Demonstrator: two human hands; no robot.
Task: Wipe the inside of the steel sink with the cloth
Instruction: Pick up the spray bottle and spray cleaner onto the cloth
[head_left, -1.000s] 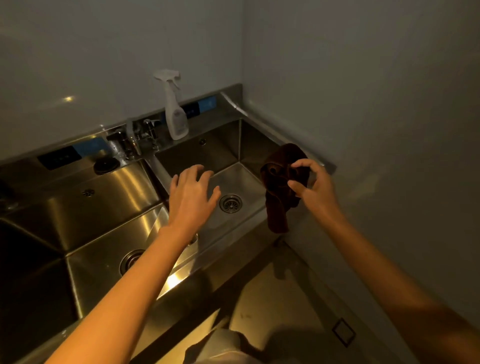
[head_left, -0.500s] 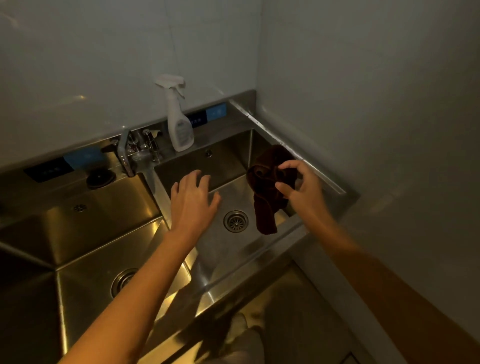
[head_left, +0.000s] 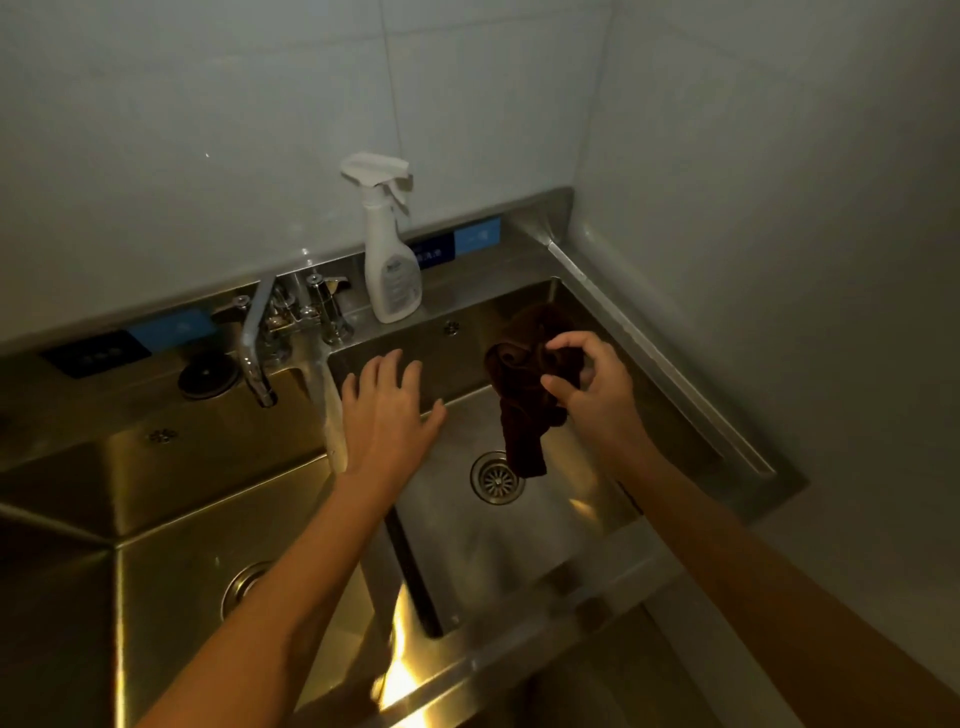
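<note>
A dark brown cloth (head_left: 524, 400) hangs bunched from my right hand (head_left: 597, 387), which pinches it between thumb and fingers above the right basin of the steel sink (head_left: 498, 551). The cloth's lower end dangles just over the round drain (head_left: 496, 477). My left hand (head_left: 387, 410) hovers with its fingers spread and straight over the divider at the basin's left side, holding nothing. It is apart from the cloth.
A white spray bottle (head_left: 389, 260) stands on the back ledge. The tap (head_left: 260, 343) with its valves sits to the left of it, over the left basin (head_left: 171, 561). A black round plug (head_left: 208, 374) lies on the ledge. Walls close in behind and on the right.
I have come closer over the sink, so both hands and the cloth now hang above the right basin. The cloth has moved from the right rim inward, over the drain.
</note>
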